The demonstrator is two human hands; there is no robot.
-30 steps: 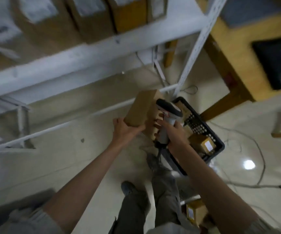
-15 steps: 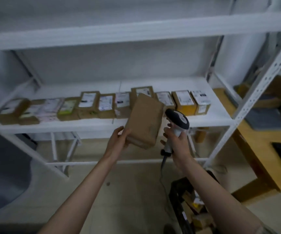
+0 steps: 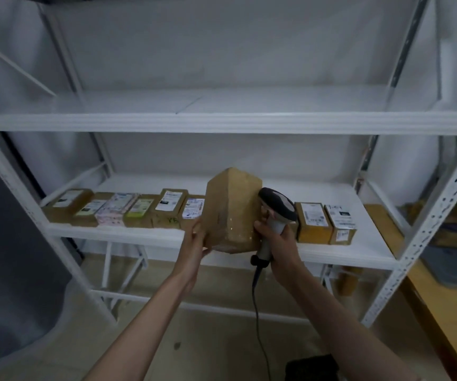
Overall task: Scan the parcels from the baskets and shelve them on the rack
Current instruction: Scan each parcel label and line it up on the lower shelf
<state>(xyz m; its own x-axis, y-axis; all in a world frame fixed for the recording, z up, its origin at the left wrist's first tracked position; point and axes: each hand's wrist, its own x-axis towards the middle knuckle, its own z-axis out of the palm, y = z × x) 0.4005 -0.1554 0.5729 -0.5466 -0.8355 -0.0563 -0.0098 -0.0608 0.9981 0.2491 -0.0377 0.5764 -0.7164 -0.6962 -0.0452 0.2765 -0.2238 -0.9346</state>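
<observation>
My left hand (image 3: 195, 239) grips the lower left side of a plain brown cardboard parcel (image 3: 231, 210), held upright and tilted in front of the rack's middle shelf (image 3: 318, 253). My right hand (image 3: 276, 240) holds the grey handle of a corded barcode scanner (image 3: 275, 213), whose dark head sits just right of the parcel, touching or nearly touching it. A row of several labelled parcels (image 3: 167, 209) stands along the shelf's front, and two more parcels (image 3: 325, 224) stand to the right of the scanner. The parcel in hand hides part of the row.
The white metal rack has a bare upper shelf (image 3: 222, 122) and perforated uprights (image 3: 428, 235). A wooden table (image 3: 441, 298) stands to the right. The dark basket's rim (image 3: 312, 367) shows at the bottom edge. The scanner cable hangs down between my arms.
My view has risen from the floor and basket to the rack. Both hands lifted the parcel and scanner up to the middle shelf, and the parcel now stands more upright.
</observation>
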